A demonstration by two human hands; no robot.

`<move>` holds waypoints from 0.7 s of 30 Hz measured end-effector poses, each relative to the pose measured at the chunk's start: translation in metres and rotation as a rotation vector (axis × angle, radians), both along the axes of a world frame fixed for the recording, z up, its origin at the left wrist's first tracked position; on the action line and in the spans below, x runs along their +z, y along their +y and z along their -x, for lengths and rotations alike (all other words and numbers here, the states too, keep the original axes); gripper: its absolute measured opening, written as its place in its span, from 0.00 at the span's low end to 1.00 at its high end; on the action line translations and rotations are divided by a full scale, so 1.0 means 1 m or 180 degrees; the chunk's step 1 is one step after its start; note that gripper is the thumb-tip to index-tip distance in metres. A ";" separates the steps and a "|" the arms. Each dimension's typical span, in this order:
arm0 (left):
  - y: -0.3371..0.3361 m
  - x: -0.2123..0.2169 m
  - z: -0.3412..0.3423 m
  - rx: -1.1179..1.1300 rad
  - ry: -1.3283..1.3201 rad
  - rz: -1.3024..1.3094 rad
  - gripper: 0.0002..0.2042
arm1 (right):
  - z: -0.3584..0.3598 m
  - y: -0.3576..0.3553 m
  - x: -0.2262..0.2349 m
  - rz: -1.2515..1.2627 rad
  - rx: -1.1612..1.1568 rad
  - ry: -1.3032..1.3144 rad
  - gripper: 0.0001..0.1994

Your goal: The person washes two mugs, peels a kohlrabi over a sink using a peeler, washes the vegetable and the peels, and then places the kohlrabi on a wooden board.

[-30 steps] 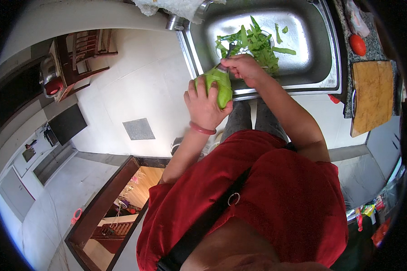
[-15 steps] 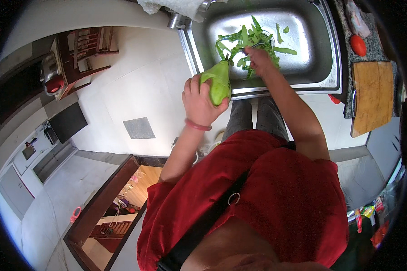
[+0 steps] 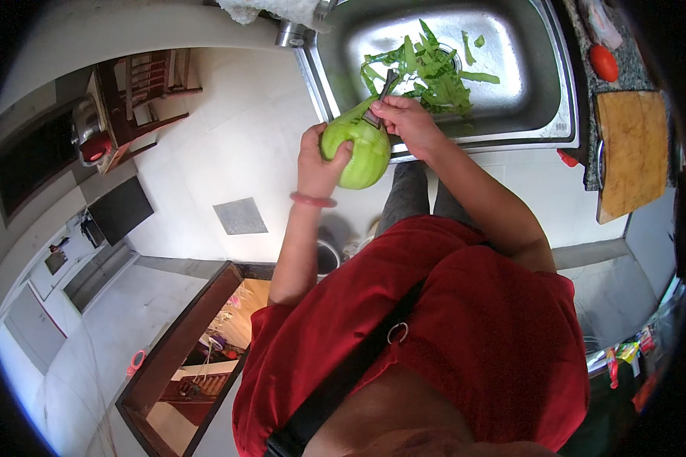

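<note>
A pale green, pear-shaped gourd, largely stripped of its skin, is held over the near left rim of the steel sink. My left hand is wrapped round its left side, thumb on top. Pinched in my right hand is a peeler with a dark handle, its head against the upper part of the gourd by the narrow end. Green peelings lie heaped in the sink beyond my hands, around the drain.
A faucet stands at the sink's left corner beside a white cloth. On the right, a wooden chopping board and a red tomato rest on the speckled counter. A wooden chair is at the far left.
My right hand has drawn back from over the peelings to the gourd, bringing the peeler against it. My left hand has turned the gourd and shifted it slightly left.
</note>
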State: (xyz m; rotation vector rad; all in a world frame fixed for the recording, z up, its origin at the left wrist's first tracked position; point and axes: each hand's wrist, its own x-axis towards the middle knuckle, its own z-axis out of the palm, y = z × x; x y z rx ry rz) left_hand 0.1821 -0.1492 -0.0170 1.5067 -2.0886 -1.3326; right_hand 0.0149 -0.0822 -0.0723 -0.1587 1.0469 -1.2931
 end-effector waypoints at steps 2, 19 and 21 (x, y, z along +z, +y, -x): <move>0.005 0.009 0.007 -0.0474 -0.0200 0.0550 0.25 | 0.002 -0.004 0.002 -0.0033 0.0078 0.0154 0.10; 0.016 0.025 0.021 -0.0978 -0.0893 0.1507 0.28 | 0.028 -0.017 -0.064 -0.1312 -0.0929 0.0364 0.09; 0.015 0.024 0.021 -0.0946 -0.0890 0.1491 0.28 | 0.034 -0.014 -0.064 -0.1188 -0.1012 0.0102 0.09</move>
